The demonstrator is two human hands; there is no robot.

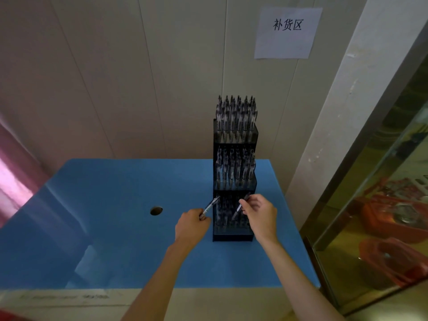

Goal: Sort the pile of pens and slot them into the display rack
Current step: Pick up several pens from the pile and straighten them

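On the blue foam-covered table point(115, 228), against the wall, stands a tall black three-tier display rack point(234, 236), its tiers packed with upright pens. Beside its lowest tier, the left hand point(191, 224) pinches a clear-barrelled pen point(210, 206) tilted toward the rack, and the right hand point(260, 215) pinches another slanted pen point(242, 204) over that tier.

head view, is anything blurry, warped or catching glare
Head view: wide-angle bend curves the wall panels and the blue table edges; the black tiered pen rack and its pens look soft and smeared; the glass cabinet door at right carries yellowish reflections; pink glare washes the left edge.
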